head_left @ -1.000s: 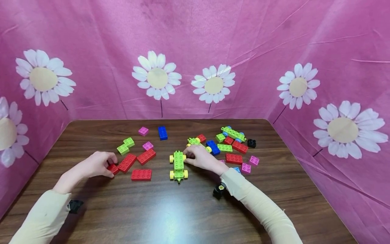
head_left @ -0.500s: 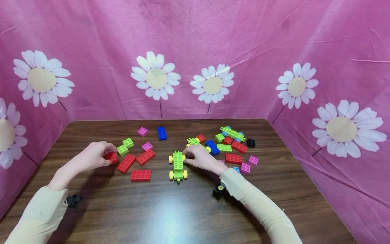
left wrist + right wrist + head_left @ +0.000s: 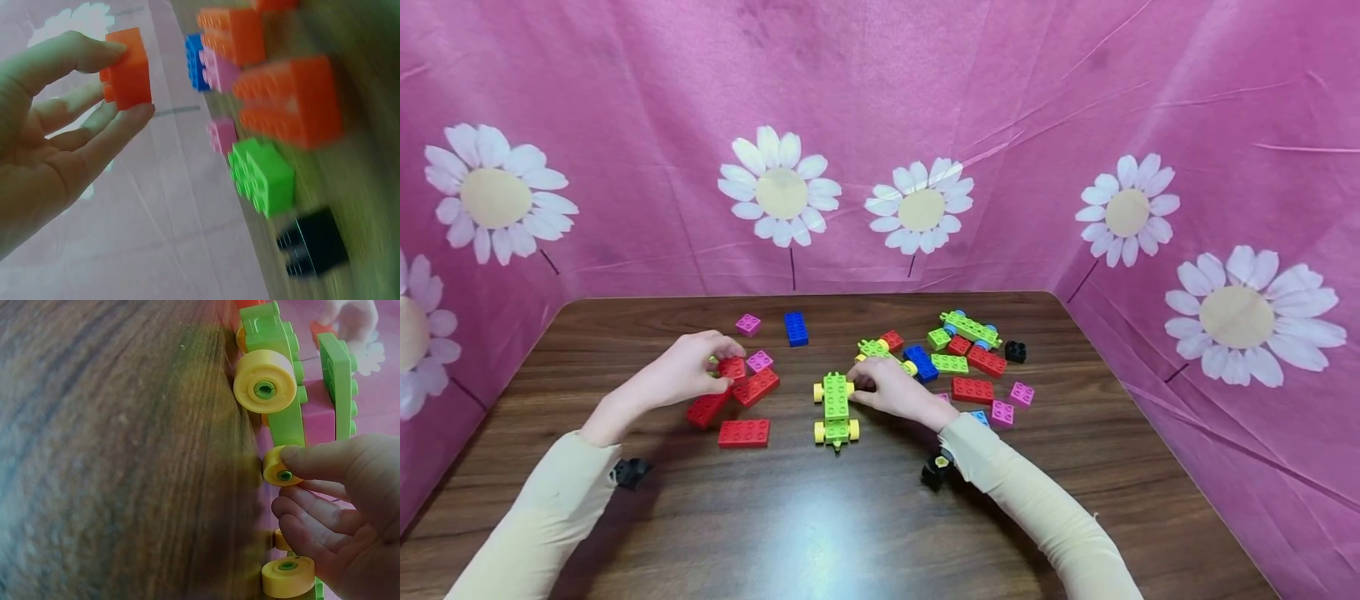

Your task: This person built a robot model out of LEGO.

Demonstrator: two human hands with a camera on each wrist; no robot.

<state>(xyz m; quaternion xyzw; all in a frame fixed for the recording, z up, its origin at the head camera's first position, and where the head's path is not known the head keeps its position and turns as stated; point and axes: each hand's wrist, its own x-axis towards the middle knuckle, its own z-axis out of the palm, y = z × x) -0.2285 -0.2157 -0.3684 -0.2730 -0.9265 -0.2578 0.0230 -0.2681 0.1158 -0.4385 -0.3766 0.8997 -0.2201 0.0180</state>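
Note:
My left hand (image 3: 681, 371) pinches a small red building brick (image 3: 130, 69) between thumb and fingertips. It is raised over the bricks on the left, in front of the daisy cloth. My right hand (image 3: 895, 389) is at the far right wheel of a green toy car (image 3: 836, 400) with yellow wheels. In the right wrist view, the thumb and fingers pinch that yellow wheel (image 3: 284, 467). A pink brick (image 3: 319, 415) sits on the car's base, under a long green brick (image 3: 337, 387). In the head view, the pink one is hidden.
Three long red bricks (image 3: 743, 433) lie left of the car, with pink bricks (image 3: 748, 325) and a blue brick (image 3: 796, 329) beyond. Behind the right hand stands another yellow-wheeled base (image 3: 872, 348). Mixed bricks (image 3: 973, 390), a blue-wheeled base (image 3: 970, 329) and a black brick (image 3: 1016, 352) lie right.
My left hand has lifted the small red brick from the table's left and carried it rightward over the longer red ones. The right hand stays at the car.

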